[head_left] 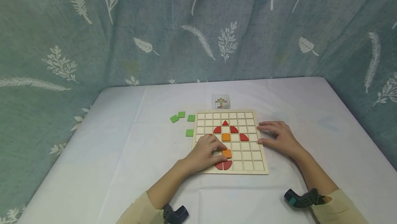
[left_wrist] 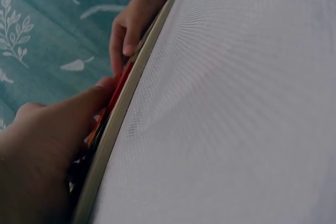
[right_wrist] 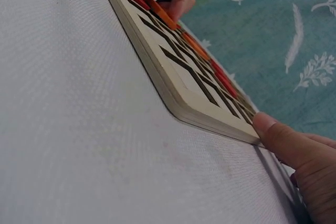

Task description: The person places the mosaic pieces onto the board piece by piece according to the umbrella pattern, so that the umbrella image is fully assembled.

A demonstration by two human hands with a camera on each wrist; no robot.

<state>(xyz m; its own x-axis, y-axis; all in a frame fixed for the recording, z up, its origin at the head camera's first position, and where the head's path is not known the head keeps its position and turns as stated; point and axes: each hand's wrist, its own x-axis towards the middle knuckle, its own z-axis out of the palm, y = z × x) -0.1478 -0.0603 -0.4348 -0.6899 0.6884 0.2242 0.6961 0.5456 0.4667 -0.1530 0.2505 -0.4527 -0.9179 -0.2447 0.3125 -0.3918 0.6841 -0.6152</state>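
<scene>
My left hand [head_left: 206, 152] is over the lower middle of a wooden grid board [head_left: 258, 166], its thumb and fingers pinching an orange square tile [head_left: 227, 153]. In the right wrist view that orange tile [right_wrist: 164, 15] looks slightly tilted at the grid. Just below it lie two red quarter-round tiles [head_left: 227, 165]. Another orange square [head_left: 226, 137] sits higher in the same column, with a red triangle [head_left: 225, 123] above. Other red quarter-rounds [head_left: 244, 137] flank it; one is partly hidden by my left hand. My right hand [head_left: 280, 138] touches the board's right edge with thumb and fingertips, fingers loosely extended.
Several green square tiles [head_left: 181, 114] lie left of the board, one [head_left: 190, 133] close against its edge. Behind the board is a small pattern card [head_left: 221, 101]. A white cloth [head_left: 149, 120] covers the table; a patterned curtain [head_left: 167, 31] hangs behind.
</scene>
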